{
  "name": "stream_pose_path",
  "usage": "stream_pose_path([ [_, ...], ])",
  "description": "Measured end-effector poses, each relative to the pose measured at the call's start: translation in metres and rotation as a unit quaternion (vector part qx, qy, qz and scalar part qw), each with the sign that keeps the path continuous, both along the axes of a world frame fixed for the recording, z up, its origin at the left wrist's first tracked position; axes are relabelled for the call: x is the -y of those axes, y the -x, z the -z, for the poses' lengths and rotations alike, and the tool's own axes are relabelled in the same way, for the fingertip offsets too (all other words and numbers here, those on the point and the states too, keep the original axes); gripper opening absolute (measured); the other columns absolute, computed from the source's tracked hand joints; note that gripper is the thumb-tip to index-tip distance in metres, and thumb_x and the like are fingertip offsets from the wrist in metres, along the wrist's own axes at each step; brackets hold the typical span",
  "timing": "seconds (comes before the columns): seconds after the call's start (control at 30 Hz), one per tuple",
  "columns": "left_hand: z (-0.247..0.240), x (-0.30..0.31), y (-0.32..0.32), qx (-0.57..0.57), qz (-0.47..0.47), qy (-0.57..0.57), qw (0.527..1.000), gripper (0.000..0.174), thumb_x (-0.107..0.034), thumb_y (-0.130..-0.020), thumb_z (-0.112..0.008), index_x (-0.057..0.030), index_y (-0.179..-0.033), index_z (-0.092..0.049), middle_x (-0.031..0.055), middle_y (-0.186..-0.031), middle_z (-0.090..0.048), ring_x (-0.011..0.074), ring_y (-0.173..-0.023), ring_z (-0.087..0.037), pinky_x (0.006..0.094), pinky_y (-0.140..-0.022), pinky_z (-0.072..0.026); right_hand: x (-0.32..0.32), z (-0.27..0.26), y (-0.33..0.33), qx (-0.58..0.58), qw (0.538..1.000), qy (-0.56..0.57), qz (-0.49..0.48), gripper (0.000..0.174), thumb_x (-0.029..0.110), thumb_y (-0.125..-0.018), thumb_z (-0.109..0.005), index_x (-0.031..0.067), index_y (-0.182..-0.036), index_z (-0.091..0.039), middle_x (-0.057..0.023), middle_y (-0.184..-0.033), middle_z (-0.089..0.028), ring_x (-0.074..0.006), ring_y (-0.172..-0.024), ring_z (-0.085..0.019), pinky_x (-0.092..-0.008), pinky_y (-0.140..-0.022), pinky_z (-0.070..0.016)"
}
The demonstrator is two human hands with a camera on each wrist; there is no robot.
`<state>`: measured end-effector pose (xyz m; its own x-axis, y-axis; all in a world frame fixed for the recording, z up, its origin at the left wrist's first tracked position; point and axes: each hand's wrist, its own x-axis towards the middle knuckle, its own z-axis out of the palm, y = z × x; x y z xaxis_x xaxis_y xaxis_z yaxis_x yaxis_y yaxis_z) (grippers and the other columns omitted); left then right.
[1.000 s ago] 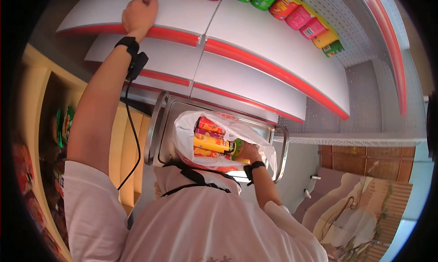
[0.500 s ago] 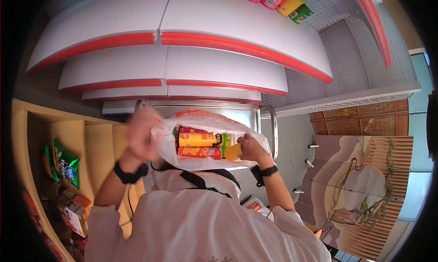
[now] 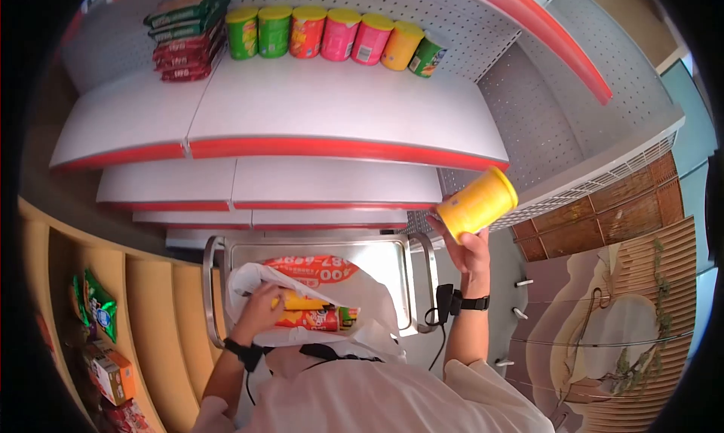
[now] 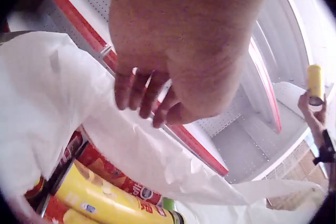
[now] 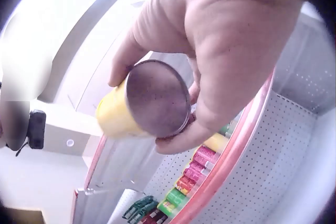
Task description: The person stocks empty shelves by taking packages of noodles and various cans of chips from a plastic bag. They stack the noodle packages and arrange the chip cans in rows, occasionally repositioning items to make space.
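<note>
My right hand (image 3: 473,253) grips a yellow canister (image 3: 480,204) with a yellow lid, raised and tilted to the right of the shelf's front edge. Its bare metal base (image 5: 157,98) faces the right wrist camera, with thumb and fingers round that end. At the left side of the opening of a white plastic bag (image 3: 377,297) is my left hand (image 3: 260,312). In the left wrist view its fingers (image 4: 149,90) bend loosely and hold nothing. Inside the bag lie a yellow tube (image 4: 105,195) and a red chip can (image 3: 313,320).
The bag stands on a metal cart (image 3: 403,282) with side handles. On the upper white shelf (image 3: 324,109) stand several coloured canisters (image 3: 308,33) in a row, beside stacked packets (image 3: 185,41). Wooden shelving (image 3: 143,297) with snacks is on the left.
My right hand has lifted the yellow canister out of the bag, up and to the right. The left hand came down from the shelf to the bag. The head view now shows more of the upper shelf.
</note>
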<state>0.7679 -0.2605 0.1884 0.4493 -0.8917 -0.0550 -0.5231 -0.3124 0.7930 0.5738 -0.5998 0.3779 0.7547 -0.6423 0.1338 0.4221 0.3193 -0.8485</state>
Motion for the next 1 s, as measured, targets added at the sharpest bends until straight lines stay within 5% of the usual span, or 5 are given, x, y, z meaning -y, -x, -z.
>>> stream_pose_path([
  [0.2, 0.083, -0.019, -0.006, 0.011, -0.038, -0.139, 0.989, 0.028, -0.010, -0.077, -0.057, 0.0036, -0.100, -0.055, 0.0240, -0.103, -0.055, 0.0404, -0.099, -0.053, 0.0459, -0.086, -0.0440, 0.097, -0.051, -0.054, -0.266, 0.884, 0.347, 0.166, 0.047, 0.013, -0.064, -0.079, -0.0017, -0.104, -0.058, -0.0069, -0.094, -0.066, -0.0140, -0.086, -0.063, -0.0291, -0.076, -0.0505],
  [0.43, 0.077, -0.013, -0.023, 0.209, -0.052, -0.298, 0.930, 0.038, -0.017, -0.073, -0.058, -0.0003, -0.106, -0.052, 0.0210, -0.105, -0.053, 0.0385, -0.099, -0.049, 0.0470, -0.086, -0.0409, 0.271, -0.019, -0.154, -0.405, 0.728, 0.469, 0.293, 0.075, 0.031, -0.054, -0.083, -0.0049, -0.111, -0.051, -0.0180, -0.105, -0.064, -0.0303, -0.098, -0.062, -0.0342, -0.083, -0.0491],
  [0.67, 0.041, -0.029, -0.009, 0.293, -0.064, -0.279, 0.912, 0.041, -0.026, -0.070, -0.065, -0.0101, -0.106, -0.059, 0.0138, -0.101, -0.052, 0.0317, -0.099, -0.047, 0.0505, -0.086, -0.0321, 0.337, 0.014, -0.195, -0.451, 0.749, 0.432, 0.220, 0.085, 0.035, -0.058, -0.080, -0.0106, -0.118, -0.042, -0.0245, -0.111, -0.059, -0.0333, -0.104, -0.059, -0.0351, -0.086, -0.0476],
  [0.87, 0.043, -0.064, 0.008, 0.302, -0.072, -0.245, 0.919, 0.049, -0.034, -0.068, -0.065, -0.0063, -0.109, -0.061, 0.0217, -0.120, -0.046, 0.0427, -0.120, -0.037, 0.0661, -0.101, -0.0138, 0.321, -0.004, -0.194, -0.405, 0.803, 0.354, 0.258, 0.081, 0.029, -0.064, -0.075, -0.0148, -0.122, -0.039, -0.0282, -0.115, -0.056, -0.0348, -0.106, -0.057, -0.0356, -0.089, -0.0453],
  [1.0, 0.002, -0.058, 0.016, 0.239, -0.054, -0.305, 0.920, 0.048, -0.032, -0.072, -0.062, -0.0010, -0.108, -0.059, 0.0238, -0.125, -0.043, 0.0476, -0.121, -0.034, 0.0653, -0.102, -0.0175, 0.319, -0.007, -0.185, -0.404, 0.821, 0.350, 0.203, 0.081, 0.027, -0.066, -0.075, -0.0134, -0.126, -0.038, -0.0252, -0.116, -0.056, -0.0312, -0.107, -0.055, -0.0349, -0.090, -0.0435],
])
